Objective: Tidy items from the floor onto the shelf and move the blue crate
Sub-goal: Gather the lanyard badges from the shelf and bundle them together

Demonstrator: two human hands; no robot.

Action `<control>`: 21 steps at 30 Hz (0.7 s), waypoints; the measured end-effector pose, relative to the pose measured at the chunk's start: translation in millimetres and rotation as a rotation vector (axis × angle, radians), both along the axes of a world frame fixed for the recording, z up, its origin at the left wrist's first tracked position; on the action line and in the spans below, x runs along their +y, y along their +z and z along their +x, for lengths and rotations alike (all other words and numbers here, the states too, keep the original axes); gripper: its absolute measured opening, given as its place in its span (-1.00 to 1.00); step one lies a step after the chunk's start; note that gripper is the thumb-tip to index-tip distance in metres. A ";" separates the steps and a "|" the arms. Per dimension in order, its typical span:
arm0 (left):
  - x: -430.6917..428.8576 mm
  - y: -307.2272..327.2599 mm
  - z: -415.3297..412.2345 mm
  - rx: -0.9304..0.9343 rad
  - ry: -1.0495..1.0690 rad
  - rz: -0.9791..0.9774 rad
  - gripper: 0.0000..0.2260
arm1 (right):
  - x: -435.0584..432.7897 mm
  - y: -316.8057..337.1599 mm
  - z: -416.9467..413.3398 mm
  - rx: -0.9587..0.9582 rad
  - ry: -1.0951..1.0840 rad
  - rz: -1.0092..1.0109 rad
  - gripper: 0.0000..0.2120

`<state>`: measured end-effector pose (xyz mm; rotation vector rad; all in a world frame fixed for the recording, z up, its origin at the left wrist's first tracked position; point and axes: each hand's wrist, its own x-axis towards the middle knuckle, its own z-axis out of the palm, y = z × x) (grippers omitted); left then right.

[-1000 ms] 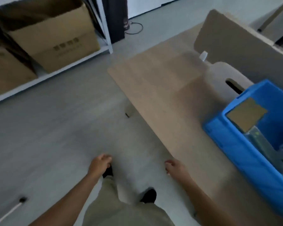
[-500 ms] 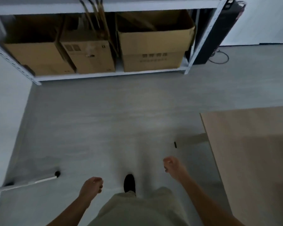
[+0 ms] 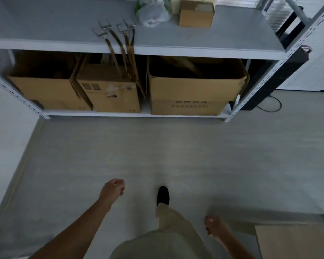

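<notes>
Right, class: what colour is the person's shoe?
Black shoe, seen best in the head view.

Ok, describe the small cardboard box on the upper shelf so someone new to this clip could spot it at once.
Find the grey metal shelving unit ahead of the person. On its upper shelf, toward the right and at the back, sits the small cardboard box, just right of a crumpled plastic bag. It is much smaller than the three large cartons on the bottom shelf, and the only box on that upper shelf.
</notes>
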<state>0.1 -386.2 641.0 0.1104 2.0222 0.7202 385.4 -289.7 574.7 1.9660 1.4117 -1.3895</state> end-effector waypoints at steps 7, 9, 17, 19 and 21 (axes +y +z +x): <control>64.3 8.5 -68.2 -0.011 0.120 -0.079 -0.90 | 193.8 -3.6 -154.4 0.127 0.243 0.117 -0.89; 74.7 5.6 -93.9 -0.033 0.177 -0.123 -0.90 | 238.8 12.9 -213.5 0.157 0.278 0.141 -0.89; 152.2 -6.4 -217.5 -0.074 0.231 -0.192 -0.91 | 344.4 95.7 -414.7 0.364 0.342 0.311 -0.85; 189.2 -3.1 -258.3 -0.066 0.215 -0.126 -0.89 | 364.3 109.8 -456.3 0.430 0.330 0.359 -0.86; 231.5 5.5 -297.9 -0.010 0.179 -0.063 -0.88 | 380.2 128.9 -496.4 0.446 0.289 0.389 -0.82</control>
